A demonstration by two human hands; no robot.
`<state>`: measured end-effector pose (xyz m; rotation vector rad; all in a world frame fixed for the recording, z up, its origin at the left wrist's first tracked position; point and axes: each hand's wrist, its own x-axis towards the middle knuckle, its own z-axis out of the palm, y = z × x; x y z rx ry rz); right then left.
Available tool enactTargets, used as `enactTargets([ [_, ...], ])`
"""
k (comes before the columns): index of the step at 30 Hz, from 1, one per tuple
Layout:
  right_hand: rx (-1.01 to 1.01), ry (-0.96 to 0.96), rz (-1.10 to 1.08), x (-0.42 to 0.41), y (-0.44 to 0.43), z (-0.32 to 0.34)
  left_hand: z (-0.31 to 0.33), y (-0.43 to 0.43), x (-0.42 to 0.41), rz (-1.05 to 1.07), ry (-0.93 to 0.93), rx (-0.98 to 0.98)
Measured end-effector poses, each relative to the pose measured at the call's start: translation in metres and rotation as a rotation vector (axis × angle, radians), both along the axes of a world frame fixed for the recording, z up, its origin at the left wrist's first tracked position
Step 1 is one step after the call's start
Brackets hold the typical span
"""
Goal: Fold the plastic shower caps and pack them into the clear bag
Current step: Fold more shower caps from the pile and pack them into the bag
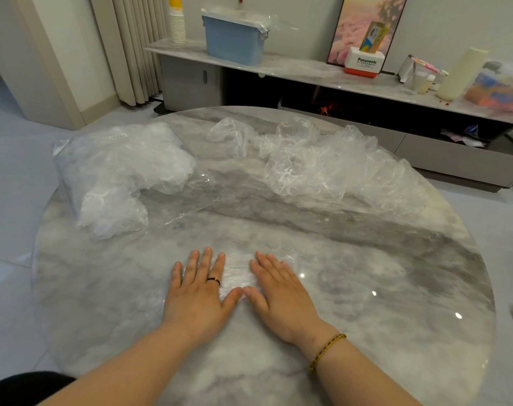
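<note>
Left grip (198, 291) and right grip (281, 297), fingers straight, press flat on the shower cap (237, 275) beneath and between them; the clear bag (117, 171) lies beyond the left grip.

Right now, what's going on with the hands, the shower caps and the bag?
Left hand: flat, fingers straight, pressing on one cap.
Right hand: flat, pressing the same cap.
Cap: spread flat under both hands.
Loose caps: crumpled in a pile, not folded yet.
Bag: lying down, stuffed with caps.
</note>
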<state>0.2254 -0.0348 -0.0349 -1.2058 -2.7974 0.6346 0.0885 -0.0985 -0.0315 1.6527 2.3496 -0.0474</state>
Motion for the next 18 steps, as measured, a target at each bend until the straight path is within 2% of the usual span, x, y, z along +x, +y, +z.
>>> enactTargets([
  [1,-0.007,0.061,-0.074,0.001,0.001,0.001,0.002,-0.001,0.0,0.008,-0.009,-0.002],
  [3,0.157,0.183,-0.23,0.003,0.003,0.001,0.008,0.0,-0.002,0.014,-0.034,0.003],
  [4,0.235,0.174,-0.327,0.005,0.005,0.002,0.012,0.001,-0.003,0.016,-0.055,0.023],
  [6,0.149,0.041,-0.461,0.009,0.011,0.011,0.018,0.005,-0.009,0.045,-0.139,0.106],
  [8,0.008,0.031,-0.523,0.012,0.016,0.017,0.024,0.01,-0.014,0.092,-0.251,0.192],
  [13,-0.108,0.343,-0.477,0.005,0.019,0.018,0.038,0.013,-0.017,0.056,-0.402,0.286],
  [15,-0.228,0.559,-0.428,0.003,0.019,0.028,0.043,0.014,-0.019,0.038,-0.563,0.336],
  [18,-0.441,0.757,-0.276,0.005,0.015,0.054,0.046,0.012,-0.018,0.017,-0.783,0.309],
])
